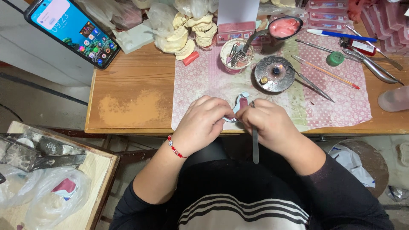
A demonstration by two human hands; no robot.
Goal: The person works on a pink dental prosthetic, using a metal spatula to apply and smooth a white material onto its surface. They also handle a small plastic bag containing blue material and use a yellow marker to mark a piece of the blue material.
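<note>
1. At the far left I saw a black phone with a bright blue screen lying tilted at the corner of the brown wooden table.
2. A pile of pale yellow plaster tooth moulds sat at the back of the table, near a small red stick.
3. A pink paper mat with tiny white dots covered the middle and right of the table.
4. My left hand, with a red bead bracelet on its wrist, was curled shut around a small white and pink dental piece.
5. That piece sat at the front edge of the mat, between both hands and touching them.
6. My right hand was closed tight on a thin grey metal tool. Its handle pointed back toward my body, and its tip met the piece.
7. Behind the hands stood a round white cup full of small tools.
8. Just beside it sat a round silver metal burner.
9. A small bowl of pink wax stood further back.
10. On the right lay a green round cap, a blue and white pen and silver metal pliers.
</note>
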